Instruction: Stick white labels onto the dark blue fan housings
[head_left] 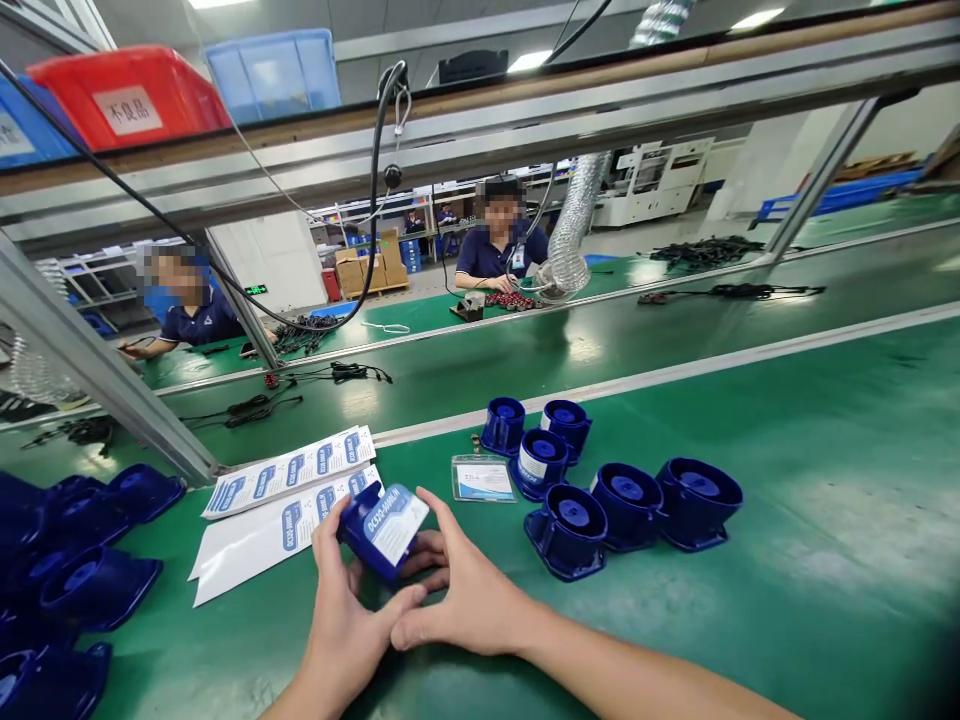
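Observation:
Between both hands is a dark blue plastic housing (373, 545), tilted, its side bearing a white and blue printed label (397, 522). My left hand (341, 600) grips it from the left, fingers along its edge. From the right, my right hand (469, 590) closes round it, with the index finger up at the label's corner and the other fingers behind. The thumbs come close together below the housing. Just beyond my left hand lie sheets of labels (300, 468), partly overlapping. Their near ends are bare white backing.
Several round-topped blue housings (574, 520) stand to the right, around a badge in a clear holder (484, 480). More blue housings (97, 585) crowd the left side. A metal post (112, 370) rises at the left, and a cable (375, 180) hangs overhead. Two people work across the bench.

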